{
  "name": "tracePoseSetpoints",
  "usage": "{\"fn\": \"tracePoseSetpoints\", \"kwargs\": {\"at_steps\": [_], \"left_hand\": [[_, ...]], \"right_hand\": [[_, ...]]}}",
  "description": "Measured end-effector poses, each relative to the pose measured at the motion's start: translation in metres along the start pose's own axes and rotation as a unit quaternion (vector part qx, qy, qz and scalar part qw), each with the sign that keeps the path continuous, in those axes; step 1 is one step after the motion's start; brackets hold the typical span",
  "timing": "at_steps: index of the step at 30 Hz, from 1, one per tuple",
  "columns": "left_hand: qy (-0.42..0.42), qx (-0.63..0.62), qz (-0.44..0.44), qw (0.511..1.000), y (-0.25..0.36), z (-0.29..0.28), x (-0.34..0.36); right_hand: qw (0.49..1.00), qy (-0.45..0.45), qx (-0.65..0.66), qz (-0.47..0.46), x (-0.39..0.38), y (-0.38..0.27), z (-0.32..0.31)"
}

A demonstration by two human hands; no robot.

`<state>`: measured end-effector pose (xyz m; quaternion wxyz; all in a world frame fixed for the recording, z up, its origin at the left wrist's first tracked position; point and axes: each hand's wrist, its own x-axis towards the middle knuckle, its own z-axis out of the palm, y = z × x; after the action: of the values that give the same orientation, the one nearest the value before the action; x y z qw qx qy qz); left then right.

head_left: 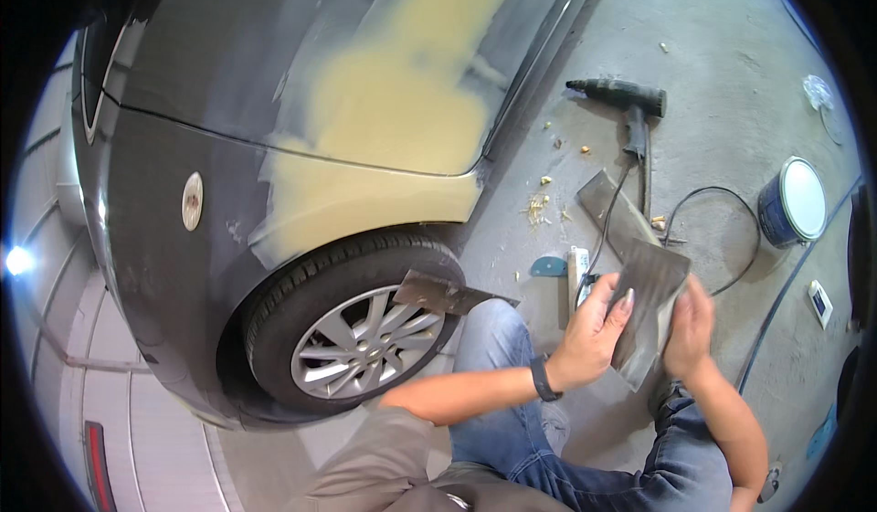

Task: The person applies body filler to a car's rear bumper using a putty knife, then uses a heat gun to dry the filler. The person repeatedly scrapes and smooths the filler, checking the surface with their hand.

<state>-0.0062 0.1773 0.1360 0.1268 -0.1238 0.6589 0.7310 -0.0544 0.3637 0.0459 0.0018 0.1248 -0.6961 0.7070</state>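
Observation:
My left hand and my right hand are both closed on a grey, flat rectangular sheet with a streaked surface. It is held tilted above my knees, the left thumb lying on its face and the right hand gripping its right edge. Whether it is a single piece or wraps another is unclear. To the left stands a dark grey car with a yellow filler patch across its door and the panel over the wheel arch. A grey flat plate leans by the tyre.
On the floor beyond my hands lie a black heat gun with its cord, another grey plate, a white tube, a teal disc and yellow crumbs. A dark blue can stands right, beside a blue hose.

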Motion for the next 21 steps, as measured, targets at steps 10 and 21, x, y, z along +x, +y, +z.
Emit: {"fn": "tracePoseSetpoints", "kwargs": {"at_steps": [10,21], "left_hand": [[-0.071,-0.108,0.072,0.989,0.014,0.020,0.002],[-0.041,0.227,0.082,0.970,-0.009,0.001,0.029]], "right_hand": [[0.976,-0.019,-0.204,0.079,0.041,-0.029,-0.023],[0.887,0.020,-0.396,-0.238,0.018,-0.044,-0.039]]}}
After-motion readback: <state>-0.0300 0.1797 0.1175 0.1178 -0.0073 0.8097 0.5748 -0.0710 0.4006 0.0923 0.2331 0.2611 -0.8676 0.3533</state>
